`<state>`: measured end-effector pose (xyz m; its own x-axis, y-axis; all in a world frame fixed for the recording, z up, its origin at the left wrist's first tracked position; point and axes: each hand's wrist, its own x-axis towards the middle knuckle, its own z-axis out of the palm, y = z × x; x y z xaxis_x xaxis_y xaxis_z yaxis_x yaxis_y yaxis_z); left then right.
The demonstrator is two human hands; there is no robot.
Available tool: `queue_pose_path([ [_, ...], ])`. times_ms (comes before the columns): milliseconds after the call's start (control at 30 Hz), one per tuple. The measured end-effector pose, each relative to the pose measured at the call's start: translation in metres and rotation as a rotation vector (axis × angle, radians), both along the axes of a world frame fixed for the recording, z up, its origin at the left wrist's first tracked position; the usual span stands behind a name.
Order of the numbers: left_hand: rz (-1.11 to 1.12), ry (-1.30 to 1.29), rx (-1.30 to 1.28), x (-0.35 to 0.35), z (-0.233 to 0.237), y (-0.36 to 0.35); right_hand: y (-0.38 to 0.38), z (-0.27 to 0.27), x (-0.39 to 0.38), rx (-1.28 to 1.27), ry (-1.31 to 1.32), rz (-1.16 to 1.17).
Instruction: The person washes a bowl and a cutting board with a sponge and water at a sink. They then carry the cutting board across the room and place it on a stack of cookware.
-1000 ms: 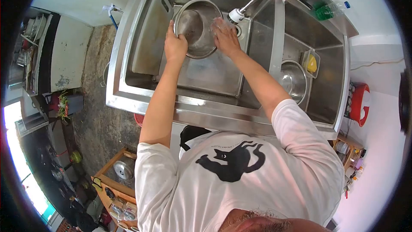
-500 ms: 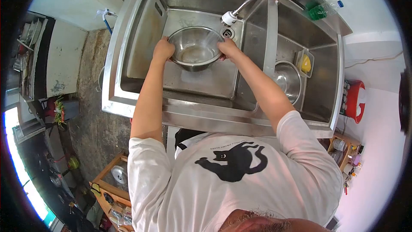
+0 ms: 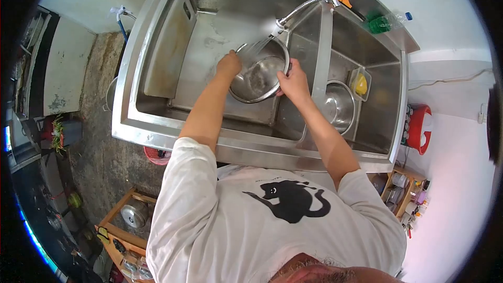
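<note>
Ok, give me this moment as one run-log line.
left hand: gripping metal bowl | right hand: gripping its opposite side | faucet: spraying into bowl | second bowl: in right basin

Tap: reaches to the far rim of the bowl, its spray crossing your way in from there.
Basin floor: open room for you between bowl and board.
Divider: stands near your right hand.
Second basin: you could pass right of the pot and box.
</note>
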<state>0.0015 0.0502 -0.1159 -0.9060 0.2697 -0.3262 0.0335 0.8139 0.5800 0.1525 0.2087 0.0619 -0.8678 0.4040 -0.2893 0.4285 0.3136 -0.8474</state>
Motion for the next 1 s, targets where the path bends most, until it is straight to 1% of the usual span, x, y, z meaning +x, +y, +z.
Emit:
queue_pose_path([
  [67, -0.066, 0.067, -0.019, 0.017, 0.015, 0.017, 0.001, 0.001, 0.005, 0.023, 0.010, 0.011],
  [100, -0.068, 0.062, -0.019, 0.018, 0.017, 0.023, 0.001, 0.007, 0.006, 0.074, -0.014, 0.026],
  [133, -0.015, 0.051, 0.014, 0.017, 0.020, 0.028, 0.002, 0.010, 0.008, 0.124, -0.038, 0.040],
  [167, 0.037, 0.038, 0.046, 0.015, 0.022, 0.031, 0.007, 0.005, 0.008, 0.123, -0.044, 0.036],
  [233, 0.034, 0.028, 0.053, 0.000, 0.027, 0.028, 0.022, -0.011, 0.001, 0.402, -0.008, 0.121],
  [267, 0.036, 0.023, 0.060, -0.007, 0.028, 0.025, 0.027, -0.018, -0.002, 0.400, -0.016, 0.116],
  [333, 0.072, 0.070, 0.083, -0.022, 0.026, 0.019, 0.033, -0.022, -0.017, 0.552, -0.064, 0.140],
  [367, 0.133, 0.070, 0.122, -0.029, 0.027, 0.015, 0.037, -0.018, -0.027, 0.553, -0.157, 0.180],
  [400, 0.195, 0.069, 0.161, -0.034, 0.029, 0.010, 0.042, -0.026, -0.036, 0.545, -0.155, 0.178],
  [467, 0.207, 0.089, 0.134, -0.042, 0.033, -0.002, 0.056, -0.051, -0.057, 0.564, -0.132, 0.174],
  [533, 0.272, 0.133, 0.232, -0.046, 0.040, -0.013, 0.061, -0.069, -0.080, 0.551, -0.121, 0.161],
  [567, 0.271, 0.136, 0.226, -0.049, 0.042, -0.020, 0.061, -0.074, -0.091, 0.512, -0.119, 0.118],
  [633, 0.200, 0.215, 0.208, -0.054, 0.048, -0.032, 0.059, -0.085, -0.108, 0.403, -0.122, 0.061],
  [667, 0.204, 0.215, 0.202, -0.054, 0.050, -0.037, 0.058, -0.091, -0.112, 0.398, -0.123, 0.065],
  [733, 0.187, 0.255, 0.187, -0.051, 0.074, -0.049, 0.054, -0.095, -0.121, 0.304, -0.046, 0.077],
  [767, 0.194, 0.252, 0.183, -0.050, 0.087, -0.055, 0.051, -0.101, -0.127, 0.301, -0.049, 0.085],
  [833, 0.118, 0.213, 0.125, -0.047, 0.115, -0.063, 0.048, -0.121, -0.138, 0.177, -0.006, 0.032],
  [867, 0.122, 0.212, 0.123, -0.045, 0.128, -0.068, 0.044, -0.126, -0.140, 0.175, -0.006, 0.037],
  [933, 0.023, 0.259, -0.044, -0.041, 0.144, -0.076, 0.030, -0.126, -0.143, 0.219, -0.001, 0.084],
  [967, 0.023, 0.259, -0.047, -0.041, 0.148, -0.081, 0.025, -0.125, -0.146, 0.322, -0.104, 0.154],
  [1000, -0.019, 0.267, -0.107, -0.042, 0.151, -0.088, 0.017, -0.119, -0.144, 0.321, -0.103, 0.154],
])
